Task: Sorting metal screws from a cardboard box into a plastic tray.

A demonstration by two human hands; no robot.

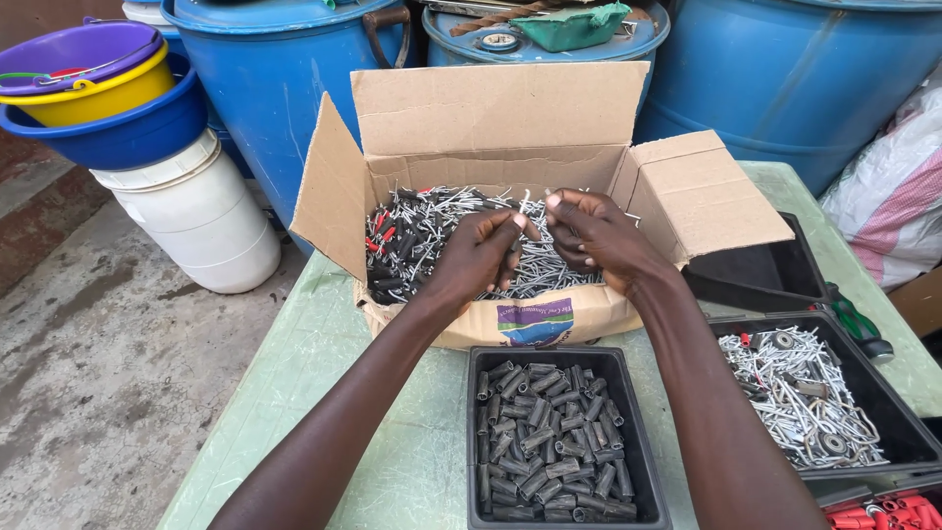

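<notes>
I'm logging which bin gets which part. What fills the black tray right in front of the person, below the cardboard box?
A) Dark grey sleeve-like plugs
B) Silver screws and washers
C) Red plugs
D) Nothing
A: the black tray nearest the person is packed with dark grey plugs, while the silver screws lie in the tray to its right, and both hands work over the cardboard box.

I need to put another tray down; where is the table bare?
Bare green table lies left of the black tray of dark sleeves, in front of the cardboard box. The right side is crowded with the tray of silver pins. Both hands hover over the box.
</notes>
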